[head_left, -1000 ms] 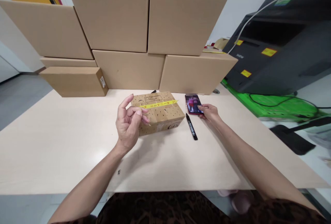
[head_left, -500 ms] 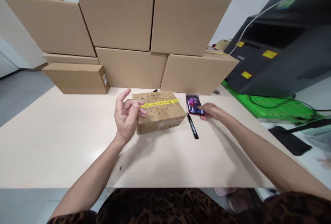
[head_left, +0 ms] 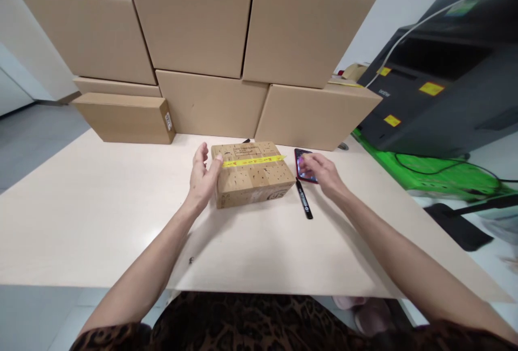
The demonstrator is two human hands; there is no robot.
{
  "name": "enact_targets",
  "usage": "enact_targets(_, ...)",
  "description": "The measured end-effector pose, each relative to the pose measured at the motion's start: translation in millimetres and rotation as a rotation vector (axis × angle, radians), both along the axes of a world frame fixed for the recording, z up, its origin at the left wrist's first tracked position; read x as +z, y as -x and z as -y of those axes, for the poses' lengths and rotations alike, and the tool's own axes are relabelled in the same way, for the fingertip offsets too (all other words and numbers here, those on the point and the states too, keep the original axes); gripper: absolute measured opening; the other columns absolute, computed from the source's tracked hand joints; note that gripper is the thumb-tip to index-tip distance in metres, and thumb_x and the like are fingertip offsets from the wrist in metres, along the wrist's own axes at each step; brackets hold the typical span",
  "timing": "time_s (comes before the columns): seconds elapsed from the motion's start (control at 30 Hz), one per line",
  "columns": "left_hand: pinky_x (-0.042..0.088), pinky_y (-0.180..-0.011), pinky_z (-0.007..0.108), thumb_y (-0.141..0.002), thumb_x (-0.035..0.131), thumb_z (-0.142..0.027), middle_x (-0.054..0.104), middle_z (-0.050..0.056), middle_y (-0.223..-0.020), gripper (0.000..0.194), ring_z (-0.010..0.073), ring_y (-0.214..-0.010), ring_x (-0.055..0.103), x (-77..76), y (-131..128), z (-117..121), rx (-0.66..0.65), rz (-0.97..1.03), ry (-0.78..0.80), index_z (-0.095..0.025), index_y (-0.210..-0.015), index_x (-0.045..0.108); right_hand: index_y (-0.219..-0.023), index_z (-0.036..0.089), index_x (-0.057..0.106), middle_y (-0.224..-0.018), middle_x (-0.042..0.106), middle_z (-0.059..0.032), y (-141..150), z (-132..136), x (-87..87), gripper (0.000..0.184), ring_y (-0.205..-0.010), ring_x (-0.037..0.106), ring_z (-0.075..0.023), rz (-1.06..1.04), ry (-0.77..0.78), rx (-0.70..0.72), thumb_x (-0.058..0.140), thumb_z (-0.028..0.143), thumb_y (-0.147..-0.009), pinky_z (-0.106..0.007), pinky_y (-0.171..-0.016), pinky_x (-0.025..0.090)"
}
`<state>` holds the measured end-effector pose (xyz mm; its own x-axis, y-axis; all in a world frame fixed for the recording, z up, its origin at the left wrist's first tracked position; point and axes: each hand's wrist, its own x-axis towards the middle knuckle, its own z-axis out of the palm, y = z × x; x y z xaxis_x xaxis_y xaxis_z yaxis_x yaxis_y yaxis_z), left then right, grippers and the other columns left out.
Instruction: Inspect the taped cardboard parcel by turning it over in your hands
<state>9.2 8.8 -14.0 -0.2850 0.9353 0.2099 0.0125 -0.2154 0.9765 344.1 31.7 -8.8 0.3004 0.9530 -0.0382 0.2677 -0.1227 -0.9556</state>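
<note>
Gaping, my left grip (head_left: 204, 179) sits at the nine o'clock end of the box (head_left: 259, 178); my right grip (head_left: 326, 175) curls over the phone (head_left: 301, 171), how tightly I cannot tell.

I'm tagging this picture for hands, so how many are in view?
2: the left hand at the left end of the taped box, and the right hand over the phone. No others show.

I note plain cartons (head_left: 206, 38) stacked at the far side of the surface (head_left: 246, 251), a labelled flat carton (head_left: 125, 119) before them at left, a yellow-stickered dark machine (head_left: 437, 102) at right.
</note>
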Motion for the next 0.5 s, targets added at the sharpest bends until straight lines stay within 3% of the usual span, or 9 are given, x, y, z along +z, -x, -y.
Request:
enact_targets(0.07, 0.049, -0.123, 0.047, -0.091, 0.078, -0.053, 0.051, 0.019, -0.166, 0.067, 0.0337, -0.153, 0.052, -1.6, -2, -1, -0.08, 0.104, 0.16, -0.021, -0.146, 0.057, -0.11, 0.026, 0.075, -0.115, 0.082, -0.0048, 28, 11, -9.2, 0.049, -0.105, 0.076, -0.0202, -0.067, -0.062, 0.092, 0.079, 0.068, -0.084, -0.032, -0.092, 0.062)
enact_targets(0.17, 0.063, -0.105, 0.04, -0.089, 0.082, -0.047, 0.065, 0.018, -0.153, 0.074, 0.0293, -0.129, 0.072, 1.5, -5, 1, -0.256, 0.257, 0.263, -0.02, -0.151, 0.052, -0.128, 0.029, 0.072, -0.149, 0.071, -0.0062, 66, 22, -20.2, 0.069, -0.141, 0.064, -0.0275, -0.28, -0.135, 0.258, 0.077, 0.079, -0.081, -0.045, -0.122, 0.049)
enact_targets(0.23, 0.066, -0.099, 0.039, -0.085, 0.085, -0.04, 0.068, 0.017, -0.15, 0.092, 0.0277, -0.119, 0.078, 4.7, -6, 2, -0.292, 0.317, 0.295, -0.023, -0.163, 0.039, -0.134, 0.029, 0.069, -0.155, 0.068, -0.0067, 82, 25, -22.5, 0.075, -0.145, 0.062, -0.0295, -0.423, -0.147, 0.29, 0.08, 0.078, -0.077, -0.047, -0.125, 0.047)
enact_targets(0.3, 0.066, -0.102, 0.042, -0.083, 0.087, -0.039, 0.065, 0.016, -0.156, 0.105, 0.0294, -0.123, 0.077, 6.9, -5, 2, -0.271, 0.344, 0.304, -0.028, -0.17, 0.029, -0.14, 0.029, 0.065, -0.155, 0.069, -0.0074, 91, 28, -22.1, 0.078, -0.145, 0.062, -0.0302, -0.512, -0.171, 0.31, 0.082, 0.073, -0.078, -0.048, -0.124, 0.048)
enact_targets(0.43, 0.054, -0.122, 0.041, -0.092, 0.077, -0.055, 0.043, 0.01, -0.177, 0.091, 0.0305, -0.155, 0.054, 8.8, 3, -2, -0.253, 0.341, 0.167, -0.03, -0.169, 0.037, -0.149, 0.031, 0.058, -0.16, 0.065, -0.0066, 96, 36, -21.7, 0.078, -0.151, 0.057, -0.0301, -0.552, -0.254, 0.304, 0.079, 0.067, -0.082, -0.048, -0.123, 0.05)
enact_targets(0.5, 0.05, -0.125, 0.041, -0.093, 0.074, -0.059, 0.037, 0.008, -0.18, 0.091, 0.0295, -0.16, 0.048, 10.5, 6, -3, -0.3, 0.332, 0.109, -0.031, -0.17, 0.036, -0.151, 0.032, 0.056, -0.165, 0.06, -0.0061, 95, 42, -23.2, 0.077, -0.156, 0.052, -0.0298, -0.529, -0.308, 0.278, 0.077, 0.065, -0.085, -0.049, -0.126, 0.047)
